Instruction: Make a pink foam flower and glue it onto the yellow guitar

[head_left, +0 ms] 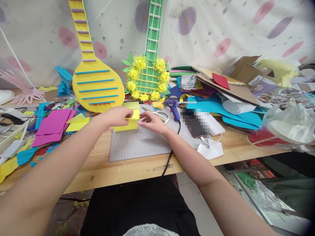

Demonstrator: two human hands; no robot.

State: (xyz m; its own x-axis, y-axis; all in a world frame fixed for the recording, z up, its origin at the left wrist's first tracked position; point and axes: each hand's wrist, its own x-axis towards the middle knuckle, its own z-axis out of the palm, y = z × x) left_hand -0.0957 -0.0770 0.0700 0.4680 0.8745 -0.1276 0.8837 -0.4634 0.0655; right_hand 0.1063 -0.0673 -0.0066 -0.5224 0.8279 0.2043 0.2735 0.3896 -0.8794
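Over the grey cutting mat [137,144], my left hand [119,116] pinches a piece of yellow paper [126,126]. My right hand [154,123] is just right of the paper, its fingers apart and slightly curved; nothing shows in them. Scissors [162,115] lie behind my right hand, partly covered by it. A blue hot glue gun [173,108] rests further right, its black cord running over the table's front edge. Beyond my hands stand a yellow paper guitar [98,83] with blue strips and a green one [150,73] ringed with yellow paper flowers.
Magenta paper sheets [50,126] and coloured scraps cover the left side. On the right lie a phone [195,123], a white power bank [213,124] and a white paper piece [211,150]. Blue sheets [209,106], cardboard [230,88] and a plastic-wrapped red bucket [263,139] are beyond.
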